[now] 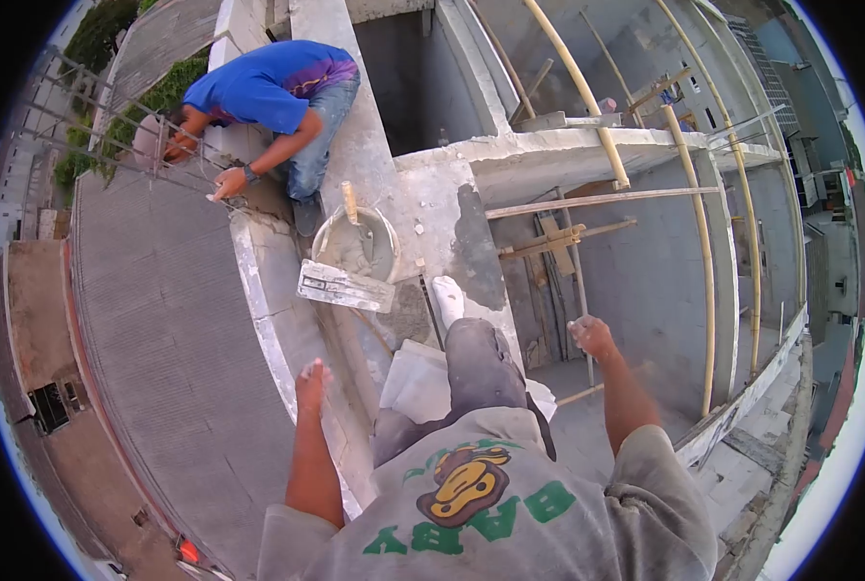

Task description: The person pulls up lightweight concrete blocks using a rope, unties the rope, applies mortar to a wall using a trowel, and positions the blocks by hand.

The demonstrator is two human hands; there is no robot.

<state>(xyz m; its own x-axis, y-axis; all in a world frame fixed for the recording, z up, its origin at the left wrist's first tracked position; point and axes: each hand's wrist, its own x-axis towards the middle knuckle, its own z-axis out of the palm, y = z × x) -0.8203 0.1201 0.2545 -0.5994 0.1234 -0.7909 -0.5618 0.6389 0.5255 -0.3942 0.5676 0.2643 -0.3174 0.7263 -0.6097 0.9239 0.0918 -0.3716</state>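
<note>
My left hand [312,384], dusty with white powder, hangs in the air beside the wall edge, fingers a little apart and holding nothing. On the other side my right hand [592,336] is raised over the drop, its fingers curled in with nothing seen in them. Ahead of me a bucket [391,235] of grey mortar stands on the concrete ledge. A tool with a wooden handle [350,201] leans in it. Across the bucket's near rim lies a flat, mortar-smeared rectangular float [345,286]. Both hands are well apart from these.
A co-worker in a blue shirt [275,92] bends over the wall at the left, near thin metal bars. My white-covered foot [449,300] is on the narrow ledge [442,208]. To the right, bamboo poles [698,252] cross a deep open room; a corrugated roof [161,320] lies below left.
</note>
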